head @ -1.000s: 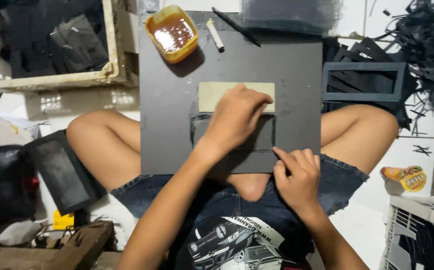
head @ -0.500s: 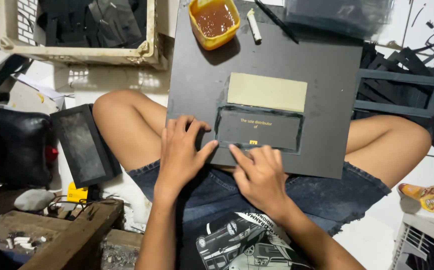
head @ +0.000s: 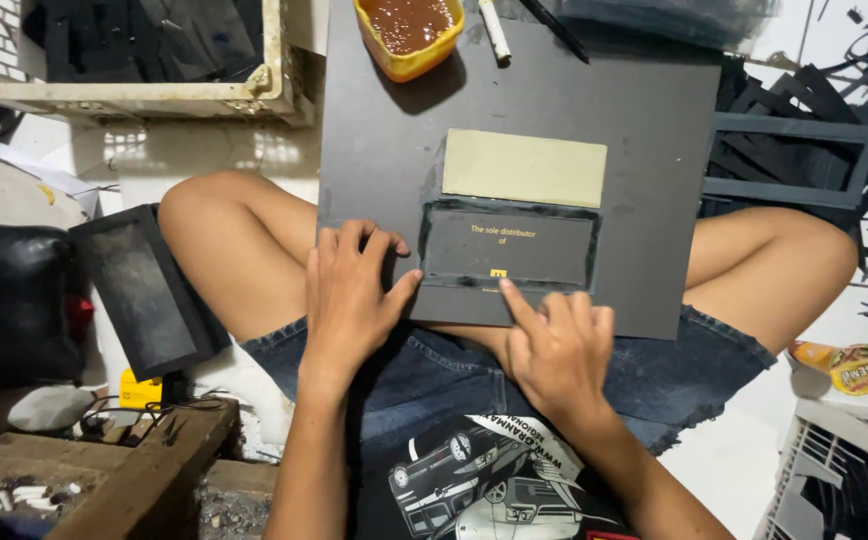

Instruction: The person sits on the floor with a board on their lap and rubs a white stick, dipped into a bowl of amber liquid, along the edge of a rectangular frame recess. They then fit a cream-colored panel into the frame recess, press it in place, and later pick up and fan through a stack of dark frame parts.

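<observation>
A large dark grey board (head: 644, 130) rests across my crossed legs. On it lie an olive-tan rectangular card (head: 524, 167) and, just below, a dark printed panel (head: 509, 247) with a glossy wet-looking border. My left hand (head: 351, 290) lies flat at the panel's left edge, thumb touching its lower left corner. My right hand (head: 554, 345) presses its index finger on the panel's bottom edge near the middle. Neither hand holds anything.
A yellow tub of brown glue (head: 409, 30) and a white stick (head: 494, 28) sit at the board's far edge. A crate of black sheets (head: 134, 60) stands far left. A black tray (head: 144, 290) lies beside my left knee, a grey frame (head: 794, 160) at right.
My left hand came off the panel and moved to its left edge. My right hand shifted along the bottom edge. The view has tilted down and closer.
</observation>
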